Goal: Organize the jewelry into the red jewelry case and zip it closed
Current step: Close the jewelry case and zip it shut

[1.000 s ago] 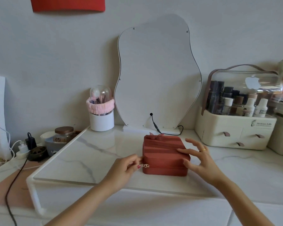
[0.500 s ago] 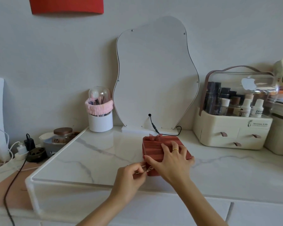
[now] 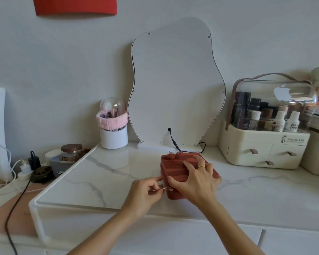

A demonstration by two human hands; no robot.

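Note:
The red jewelry case (image 3: 173, 166) lies closed on the marble-patterned tabletop (image 3: 103, 173), a small bow at its far edge. My right hand (image 3: 195, 179) lies spread flat over the lid, fingers straight, a gold ring on one finger. My left hand (image 3: 145, 192) is at the case's front left corner and pinches the small gold zipper pull (image 3: 167, 188) between thumb and fingertips. No loose jewelry is in sight; the inside of the case is hidden.
A wavy white mirror back (image 3: 175, 85) with a black cable stands behind the case. A white brush holder (image 3: 113, 133) is to its left, a cream cosmetics organizer (image 3: 265, 144) to the right. A jar (image 3: 71, 153) and chargers sit at far left.
My right hand moved from the case's right side onto its lid and now presses down. The case has turned a little. My left hand still pinches the zipper pull at the corner.

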